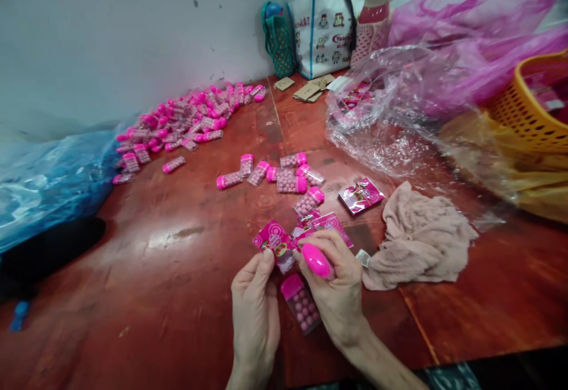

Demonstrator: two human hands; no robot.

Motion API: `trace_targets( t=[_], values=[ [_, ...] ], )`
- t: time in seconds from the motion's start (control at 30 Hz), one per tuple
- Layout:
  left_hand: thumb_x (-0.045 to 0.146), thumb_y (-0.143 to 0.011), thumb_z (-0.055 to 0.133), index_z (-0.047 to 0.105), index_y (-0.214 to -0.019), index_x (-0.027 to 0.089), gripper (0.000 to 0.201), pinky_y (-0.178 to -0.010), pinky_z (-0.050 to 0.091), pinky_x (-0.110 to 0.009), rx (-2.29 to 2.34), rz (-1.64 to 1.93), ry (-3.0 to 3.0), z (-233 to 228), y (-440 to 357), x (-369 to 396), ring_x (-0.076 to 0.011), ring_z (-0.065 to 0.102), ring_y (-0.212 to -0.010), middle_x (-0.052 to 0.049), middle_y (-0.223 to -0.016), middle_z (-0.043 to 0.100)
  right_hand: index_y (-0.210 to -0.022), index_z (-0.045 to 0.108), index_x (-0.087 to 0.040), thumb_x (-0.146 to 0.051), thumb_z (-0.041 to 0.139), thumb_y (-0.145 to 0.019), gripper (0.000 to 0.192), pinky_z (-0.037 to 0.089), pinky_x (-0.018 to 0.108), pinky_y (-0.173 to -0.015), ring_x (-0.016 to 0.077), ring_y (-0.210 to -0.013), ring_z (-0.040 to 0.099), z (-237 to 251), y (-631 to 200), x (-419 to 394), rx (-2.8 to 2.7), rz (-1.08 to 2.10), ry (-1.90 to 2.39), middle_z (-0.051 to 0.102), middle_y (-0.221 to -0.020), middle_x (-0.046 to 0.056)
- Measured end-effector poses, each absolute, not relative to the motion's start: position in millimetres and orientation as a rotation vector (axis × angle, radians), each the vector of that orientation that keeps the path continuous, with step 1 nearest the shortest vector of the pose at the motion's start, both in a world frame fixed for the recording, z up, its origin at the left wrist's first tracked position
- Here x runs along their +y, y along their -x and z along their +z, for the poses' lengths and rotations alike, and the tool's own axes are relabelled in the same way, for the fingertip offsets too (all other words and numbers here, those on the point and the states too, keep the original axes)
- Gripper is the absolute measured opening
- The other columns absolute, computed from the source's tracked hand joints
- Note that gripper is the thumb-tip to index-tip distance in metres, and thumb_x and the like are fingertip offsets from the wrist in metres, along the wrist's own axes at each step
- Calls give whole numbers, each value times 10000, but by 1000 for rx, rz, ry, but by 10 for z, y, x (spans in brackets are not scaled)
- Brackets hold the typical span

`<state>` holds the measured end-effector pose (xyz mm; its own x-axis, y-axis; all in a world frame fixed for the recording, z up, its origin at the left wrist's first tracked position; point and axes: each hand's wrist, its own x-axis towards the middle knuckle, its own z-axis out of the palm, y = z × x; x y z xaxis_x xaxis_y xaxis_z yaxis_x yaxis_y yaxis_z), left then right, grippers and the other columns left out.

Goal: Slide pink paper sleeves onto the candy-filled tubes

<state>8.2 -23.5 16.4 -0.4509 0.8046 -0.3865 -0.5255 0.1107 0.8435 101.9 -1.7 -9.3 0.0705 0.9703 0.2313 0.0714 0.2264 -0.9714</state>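
Observation:
Between thumb and fingers, my left hand (255,307) pinches a printed pink label (274,236), whose lower part looks like clear film. My right hand (335,295) is wrapped round a small candy container; its shiny pink cap (317,261) shows, and the fingers hide most of its body. The right fingertips are close to the label's right edge; whether they touch it I cannot tell. Just below, between the hands, lies a clear candy container (302,306) with pink balls and a pink cap. More printed labels (331,224) lie behind my right hand.
Several candy containers (291,184) lie ahead, with a large pile (186,118) at the back left. To the right are a stack of labels (361,196), a crumpled cloth (421,236), clear plastic (390,112) and a yellow basket (532,106). Blue plastic (53,177) covers the left edge.

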Motion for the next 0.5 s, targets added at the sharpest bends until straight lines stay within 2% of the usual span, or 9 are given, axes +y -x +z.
trace_targets(
  t=[0.13, 0.23, 0.33, 0.5],
  values=[
    [200, -679, 720, 691, -792, 132, 135, -663, 493, -218, 1402, 1578, -342, 143, 4, -256, -106, 592, -669, -18, -730, 682, -807, 633, -202, -53, 543, -764, 179, 460, 274, -715, 173, -759, 589, -108, -1054, 20, -1346, 988, 1048, 622, -785, 26],
    [172, -651, 741, 663, -954, 190, 313, -707, 482, -189, 1534, 1666, -464, 127, 147, -261, -96, 608, -733, 5, -803, 685, -779, 618, -197, -63, 532, -777, 159, 442, 266, -670, 167, -700, 576, -136, -1045, 32, -1348, 1030, 1117, 625, -730, 16],
    [160, -627, 755, 675, -864, 176, 251, -669, 477, -160, 1647, 1618, -656, 114, 271, -270, -87, 603, -692, 8, -760, 681, -756, 609, -185, -68, 526, -777, 146, 417, 245, -618, 153, -656, 552, -156, -1028, 29, -1354, 1114, 1134, 605, -704, 6],
    [194, -641, 744, 681, -749, 156, 130, -625, 481, -196, 1583, 1433, -618, 130, 335, -260, -102, 590, -636, -2, -708, 673, -706, 586, -172, -66, 506, -773, 149, 393, 227, -577, 132, -607, 519, -160, -995, 18, -1352, 1183, 1086, 561, -649, -10]
  ],
)
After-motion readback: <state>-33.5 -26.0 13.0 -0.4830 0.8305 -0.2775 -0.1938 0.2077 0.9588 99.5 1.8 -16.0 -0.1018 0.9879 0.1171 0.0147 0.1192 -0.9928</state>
